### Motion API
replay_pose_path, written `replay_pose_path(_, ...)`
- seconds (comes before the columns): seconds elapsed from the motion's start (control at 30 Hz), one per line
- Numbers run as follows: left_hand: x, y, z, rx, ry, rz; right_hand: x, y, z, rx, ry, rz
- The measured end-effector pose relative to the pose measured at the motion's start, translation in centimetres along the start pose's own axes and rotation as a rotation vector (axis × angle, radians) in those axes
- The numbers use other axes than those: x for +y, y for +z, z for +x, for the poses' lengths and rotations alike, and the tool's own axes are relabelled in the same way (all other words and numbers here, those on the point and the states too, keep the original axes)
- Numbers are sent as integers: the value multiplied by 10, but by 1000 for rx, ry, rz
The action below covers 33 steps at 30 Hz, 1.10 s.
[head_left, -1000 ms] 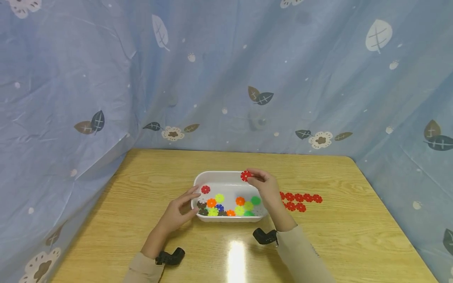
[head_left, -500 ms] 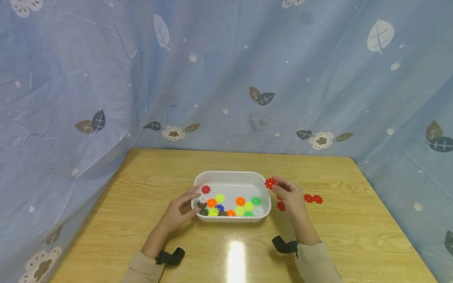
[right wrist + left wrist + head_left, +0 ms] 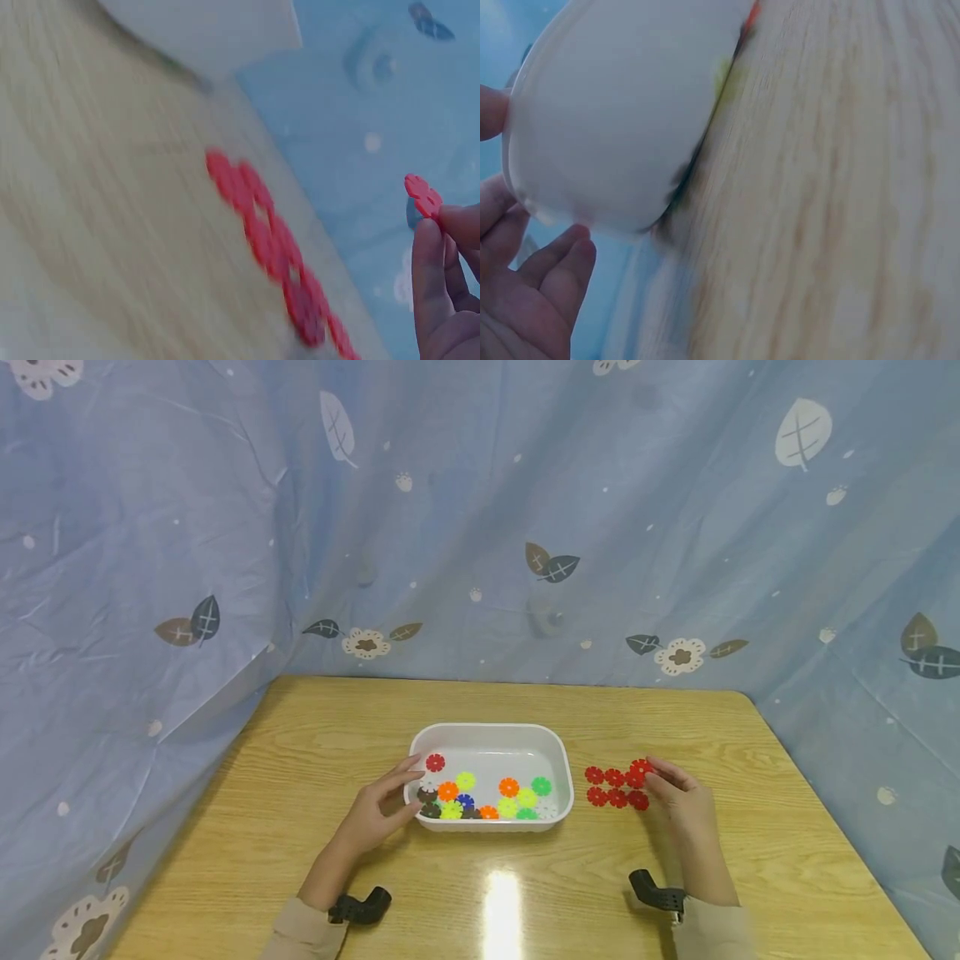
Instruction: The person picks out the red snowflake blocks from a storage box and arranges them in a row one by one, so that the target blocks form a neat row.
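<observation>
My right hand pinches a red notched plastic disc between thumb and fingertips. It holds the disc above the right end of two rows of matching red discs on the table. Part of the upper row is hidden behind the hand. At the left end of a white plastic tray, my left hand holds the rim, thumb on the near side and fingers on the far side. Inside the tray lie several discs in orange, yellow, green, blue, dark and white, and one red disc.
The wooden table reaches back to a blue patterned cloth, which hangs behind and along both sides. Each wrist wears a small black camera. Light glares off the table in front of the tray.
My right hand has carried the red disc from above the tray's right side rightward to the rows of red discs. The left hand and the tray have stayed put.
</observation>
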<state>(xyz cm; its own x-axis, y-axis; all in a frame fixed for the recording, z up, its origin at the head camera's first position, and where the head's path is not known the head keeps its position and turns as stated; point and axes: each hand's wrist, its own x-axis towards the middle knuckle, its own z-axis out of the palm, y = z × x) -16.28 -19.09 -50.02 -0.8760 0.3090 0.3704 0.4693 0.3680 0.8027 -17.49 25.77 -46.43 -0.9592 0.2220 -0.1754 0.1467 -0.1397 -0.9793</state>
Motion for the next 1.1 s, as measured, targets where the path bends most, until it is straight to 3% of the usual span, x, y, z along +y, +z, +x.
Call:
replay_pose_path(0.2, 20, -4, 1, -8, 13, -2, 7, -27, 4, 0, 20, -165)
replay_pose_path(0.33, 9, -1, 1, 0, 8, 4, 12, -38, 8, 1, 43, -285)
replay_pose_path(0.5, -8, 1, 0, -2, 17, -14, 20, -43, 11, 55, 76, -417)
replay_pose_path(0.8, -11, -1, -1, -4, 17, -39, 25, -39, 13, 123, -11, -745)
replay_pose_path(1.03, -7, 0, -1, -9, -40, -34, 25, -37, 11, 146, -35, -799)
replay_pose_path(1.1, 2, -1, 0, -13, -46, -33, 24, -37, 10, 152, -37, -798)
